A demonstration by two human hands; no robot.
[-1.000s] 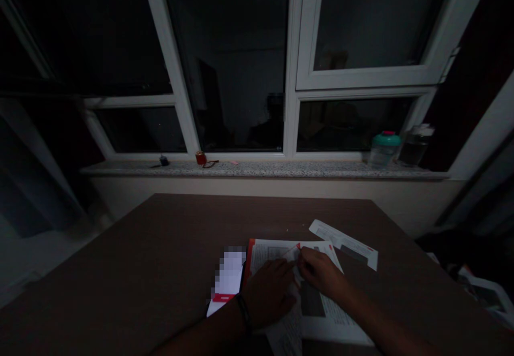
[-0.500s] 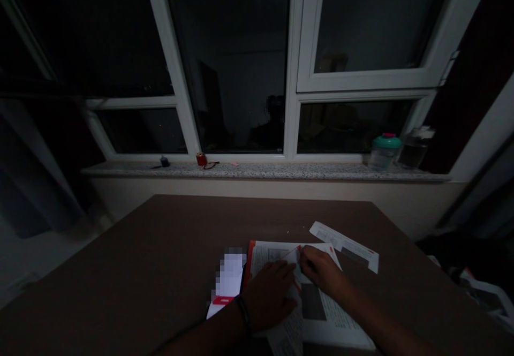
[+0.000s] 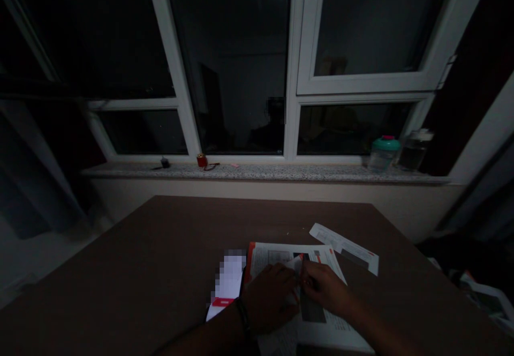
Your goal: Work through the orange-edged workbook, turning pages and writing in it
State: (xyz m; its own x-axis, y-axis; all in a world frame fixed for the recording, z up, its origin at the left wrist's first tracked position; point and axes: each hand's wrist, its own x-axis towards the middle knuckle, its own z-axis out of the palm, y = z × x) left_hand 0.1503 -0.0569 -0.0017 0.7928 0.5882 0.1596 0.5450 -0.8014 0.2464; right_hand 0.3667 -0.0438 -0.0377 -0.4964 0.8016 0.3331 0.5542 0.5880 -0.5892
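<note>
Printed booklet (image 3: pixel 321 334) lies open on a brown tabletop (image 3: pixel 120 259) at the lower middle of the frame, its left edge red. Both hands sit on its pages: the left hand (image 3: pixel 267 300), with a dark wristband (image 3: pixel 242 313), and the right hand (image 3: pixel 325 287). The fingers of each hand (image 3: pixel 309 280) are drawn in narrow and meet at a raised white paper flap (image 3: pixel 297 266) near the booklet's centre; the light is too dim to tell whether they grip it. A loose paper strip (image 3: pixel 345 250) lies just beyond the booklet, to the right. A pixel-blurred white item (image 3: pixel 228 283) with a red label lies touching its left side. On the stone windowsill (image 3: pixel 281 173) at the upper right stand a green-lidded jar (image 3: pixel 383 153) and a clear jar (image 3: pixel 413 151).
</note>
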